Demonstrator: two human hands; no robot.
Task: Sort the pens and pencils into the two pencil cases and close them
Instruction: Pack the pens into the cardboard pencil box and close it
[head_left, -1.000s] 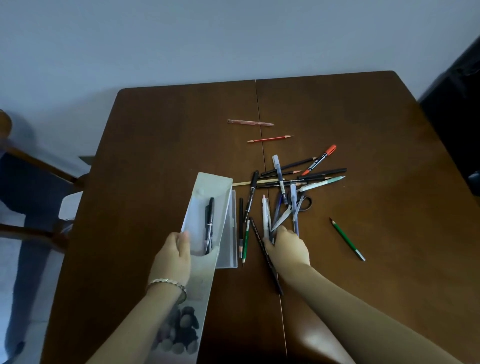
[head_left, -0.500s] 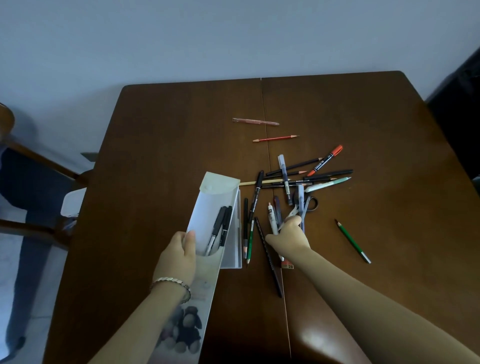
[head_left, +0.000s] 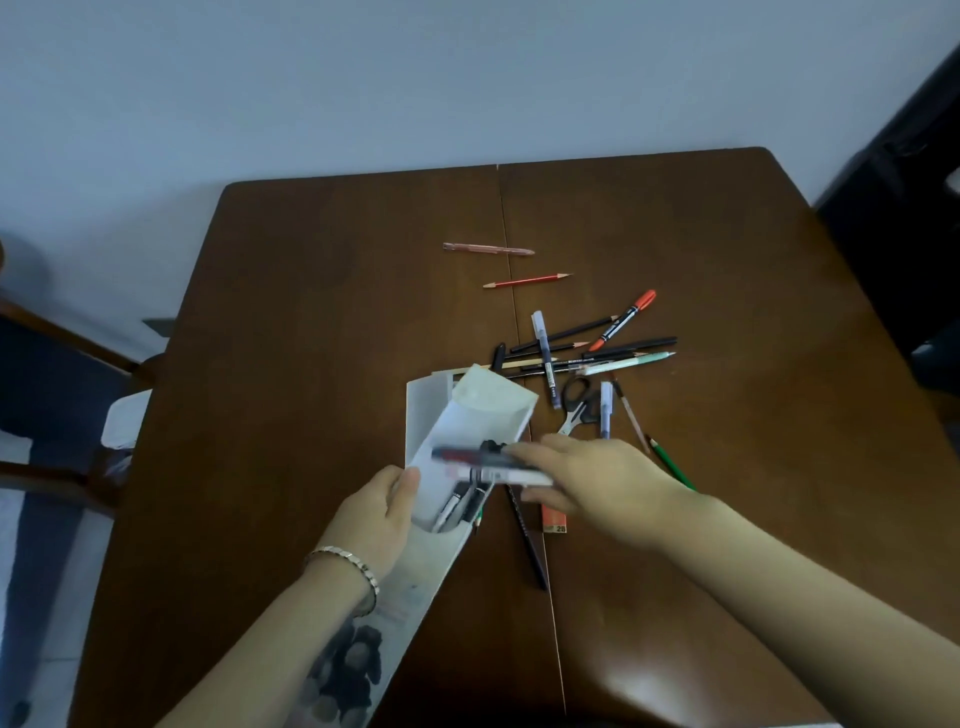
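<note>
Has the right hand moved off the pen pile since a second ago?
Yes. The right hand has come back from the pile by the scissors, toward the person and left, and holds a blurred bunch of pens over the open white pencil case.

The table (head_left: 311, 364) is showing dark glossy brown across the frame's middle. Low in the frame, the white pencil case (head_left: 483, 415) is carrying a dark grey blotchy print near its bottom end. Right of centre, a marker (head_left: 623, 321) is wearing an orange-red cap, while a pencil (head_left: 670, 462) is showing green.
</note>
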